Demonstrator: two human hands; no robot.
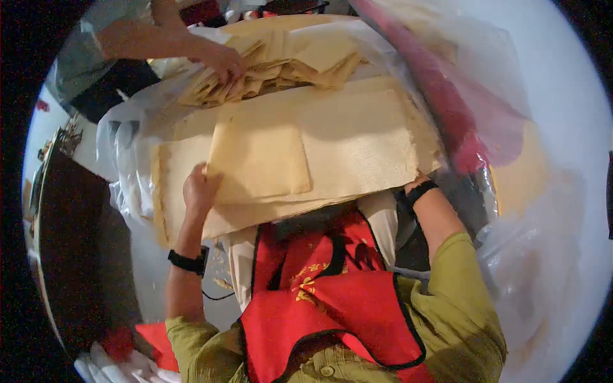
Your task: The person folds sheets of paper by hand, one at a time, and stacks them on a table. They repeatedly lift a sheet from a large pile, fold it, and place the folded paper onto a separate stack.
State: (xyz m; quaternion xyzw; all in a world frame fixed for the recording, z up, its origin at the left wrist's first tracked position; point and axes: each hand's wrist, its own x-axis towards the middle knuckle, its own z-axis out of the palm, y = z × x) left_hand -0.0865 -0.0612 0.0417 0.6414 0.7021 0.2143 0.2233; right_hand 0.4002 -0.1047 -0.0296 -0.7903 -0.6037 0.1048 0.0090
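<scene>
A wide stack of thin, pale yellow sheets (357, 153), which look like tofu skin, spreads out in front of my body. On its left half lies a folded sheet (262, 156) of the same material. My left hand (203, 188) is closed at the lower left edge of this folded sheet, thumb on top. At the stack's right corner, my right hand (415, 179) reaches under the edge, and its fingers are hidden beneath the sheets.
Another person's hand (223, 64) touches a pile of folded sheets (300, 60) at the far side. Clear plastic film (134, 134) drapes the work surface's left. A red cloth or plastic strip (447, 108) runs along the right. A dark cabinet (76, 249) stands at left.
</scene>
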